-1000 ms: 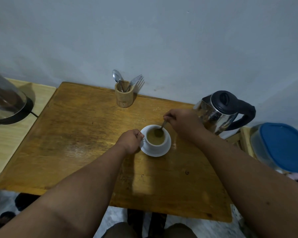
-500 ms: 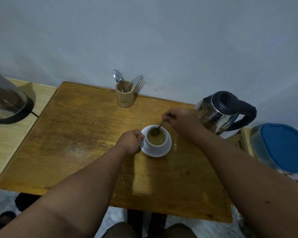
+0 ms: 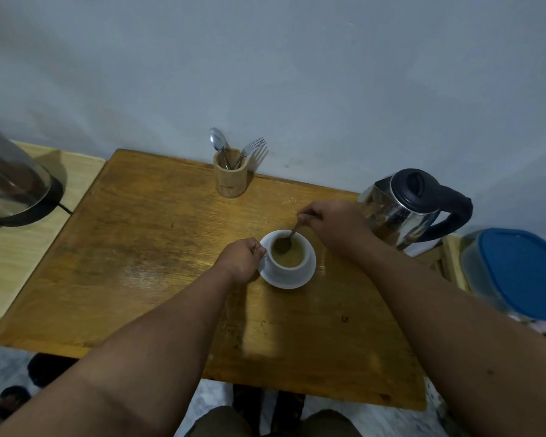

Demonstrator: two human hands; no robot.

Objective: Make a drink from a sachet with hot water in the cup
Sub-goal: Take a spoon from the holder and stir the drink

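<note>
Late stage, by the look of it: white cup [image 3: 289, 259] sits on its saucer [image 3: 309, 272] mid-table [image 3: 145, 247], already filled with tan-brown liquid, so I'd judge sachet and hot water both in. Right hand [image 3: 333, 223] is pinched shut on the handle of a spoon [image 3: 289, 239], bowl of it down in the drink at the far-left side of the cup; reads as stirring. Left hand [image 3: 241, 260] is closed at the cup's left side, presumably on the handle, steadying it; the handle itself is covered by the fingers so I can't confirm the grip. Hands are apart, one each side of the cup. Steel kettle [image 3: 404, 209] stands at the right table edge, lid shut, just behind the right hand. What's left, my guess: finish mixing, pull the spoon out. No sachet visible anywhere, neither full nor torn. Can't tell if powder is fully dissolved; surface is dim and soft. Wooden holder [image 3: 230, 175] with spare spoon and fork at the back near the wall. Blue-lidded container [image 3: 524, 272] at right and a dark appliance [image 3: 13, 187] at left are both cropped by the frame.
</note>
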